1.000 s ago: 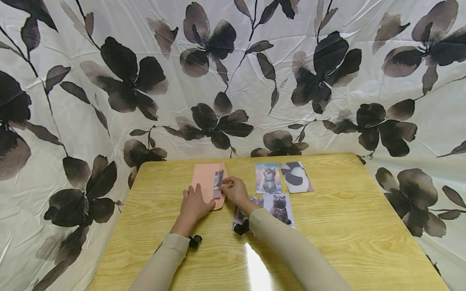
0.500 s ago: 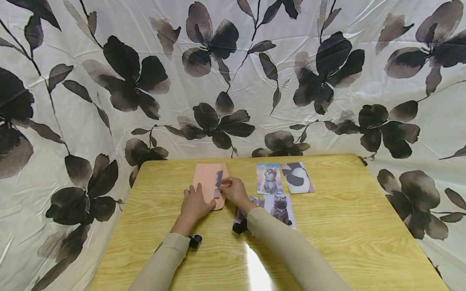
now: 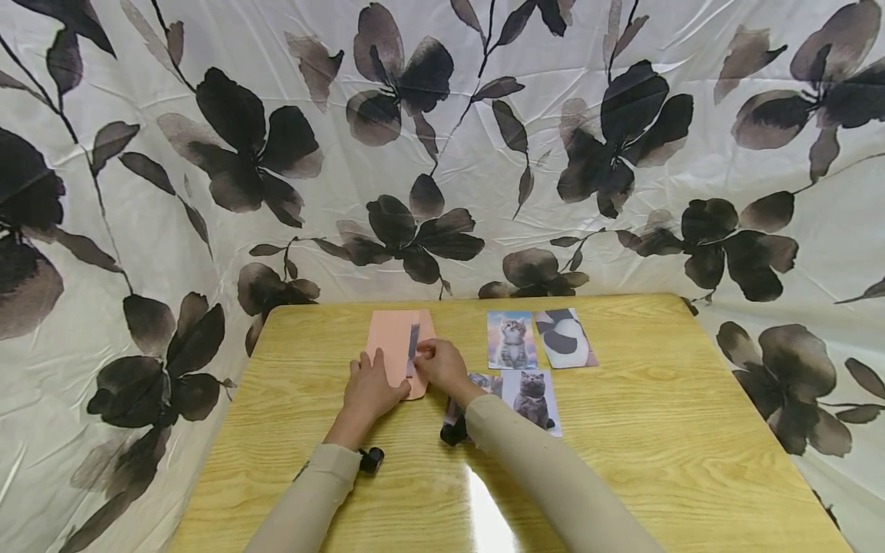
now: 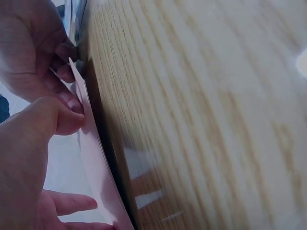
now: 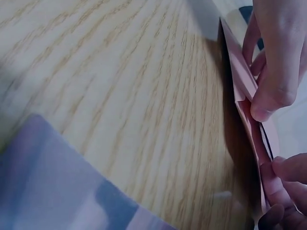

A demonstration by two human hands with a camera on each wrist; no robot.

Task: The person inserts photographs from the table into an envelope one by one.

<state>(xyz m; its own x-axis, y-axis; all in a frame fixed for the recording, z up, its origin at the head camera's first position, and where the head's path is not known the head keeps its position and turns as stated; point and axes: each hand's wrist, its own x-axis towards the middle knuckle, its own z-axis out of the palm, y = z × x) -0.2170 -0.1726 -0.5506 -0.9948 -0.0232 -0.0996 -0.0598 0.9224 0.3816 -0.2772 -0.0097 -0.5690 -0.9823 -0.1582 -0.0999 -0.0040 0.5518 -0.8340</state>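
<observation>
A peach envelope (image 3: 387, 334) lies on the table, its flap side to the right. My left hand (image 3: 372, 388) rests on it with fingers spread, the thumb at its near edge; in the right wrist view that thumb (image 5: 268, 103) presses at the envelope's opening. From the opening shows a narrow strip of a photo card (image 3: 412, 342), mostly hidden inside the envelope. My right hand (image 3: 442, 367) pinches the card's right edge between thumb and fingers. In the left wrist view the left thumb (image 4: 69, 122) touches the envelope's edge (image 4: 93, 153), close to the right fingers.
To the right lie several photo cards: a kitten card (image 3: 512, 342), a black-and-white patterned card (image 3: 563, 338) and a grey cat card (image 3: 531, 399), plus one partly covered by the right wrist. Behind the wooden table (image 3: 657, 461) hangs a floral cloth (image 3: 512, 184).
The photo card has slid left into the envelope, so its visible strip is narrower. My right hand has shifted slightly left with it. The left hand stays in place.
</observation>
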